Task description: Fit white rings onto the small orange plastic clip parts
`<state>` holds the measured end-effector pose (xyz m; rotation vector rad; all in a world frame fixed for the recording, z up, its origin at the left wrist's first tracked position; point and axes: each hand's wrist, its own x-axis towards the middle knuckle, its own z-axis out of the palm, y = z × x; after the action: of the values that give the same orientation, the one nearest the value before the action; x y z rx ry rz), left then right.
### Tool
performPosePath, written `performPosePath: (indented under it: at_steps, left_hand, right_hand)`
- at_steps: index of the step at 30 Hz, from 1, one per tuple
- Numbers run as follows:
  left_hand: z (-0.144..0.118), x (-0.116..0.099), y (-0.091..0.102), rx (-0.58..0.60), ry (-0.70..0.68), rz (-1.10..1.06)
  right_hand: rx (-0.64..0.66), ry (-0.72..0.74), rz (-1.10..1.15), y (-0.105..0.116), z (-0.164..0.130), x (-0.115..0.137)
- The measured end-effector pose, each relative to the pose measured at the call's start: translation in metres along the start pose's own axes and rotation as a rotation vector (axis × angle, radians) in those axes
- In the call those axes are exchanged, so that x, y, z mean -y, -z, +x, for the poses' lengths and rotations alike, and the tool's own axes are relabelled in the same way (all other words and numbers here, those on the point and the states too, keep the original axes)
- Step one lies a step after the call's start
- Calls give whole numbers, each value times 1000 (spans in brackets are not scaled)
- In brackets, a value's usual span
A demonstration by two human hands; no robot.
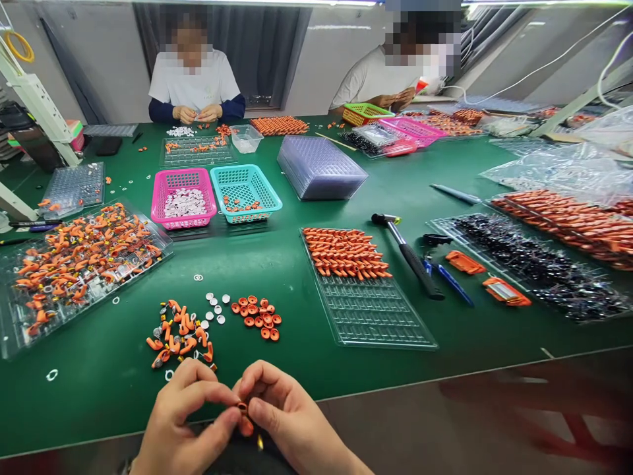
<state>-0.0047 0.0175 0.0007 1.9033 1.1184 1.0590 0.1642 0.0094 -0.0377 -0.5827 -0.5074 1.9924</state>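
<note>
At the table's front edge, my left hand (190, 415) and my right hand (284, 412) meet around a small orange earbud shell (246, 425). The thumb and forefinger of each are closed on it, and an open round end shows between the fingertips. A small gold-coloured piece (260, 442) hangs below it. Just beyond my left hand lies a loose pile of orange earbud shells (180, 333) with metallic parts. Small white discs (215, 308) and orange round caps (257, 316) are grouped beside that pile.
Left stands a tray of orange parts (93, 257); right, a clear ribbed tray (370, 313) partly filled with orange pieces. A hammer (408, 254) and blue-handled pliers (452, 284) lie beyond. Pink (184, 221) and turquoise baskets (247, 214) sit mid-table. Two people work opposite.
</note>
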Motion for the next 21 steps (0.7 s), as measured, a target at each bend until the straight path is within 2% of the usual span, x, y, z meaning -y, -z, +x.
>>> performPosePath:
  at_steps: [2, 5, 10, 13, 17, 21]
  left_hand:
    - [3, -2, 0, 22, 68, -74]
    - [5, -2, -1, -12, 97, -125]
    - [-1, 2, -3, -52, 163, -184]
    - [-4, 5, -5, -32, 236, -286]
    - [-3, 6, -8, -9, 282, -354]
    - [-4, 7, -8, -36, 305, -393]
  right_hand:
    - [19, -1, -18, 1, 0, 1]
    - [6, 25, -3, -1, 2, 0]
    - [-99, 147, -39, -5, 7, -3]
    - [-159, 202, -117, -5, 9, -2]
    - [-156, 223, -122, -5, 9, -2]
    - [-136, 199, -120, -3, 7, -2]
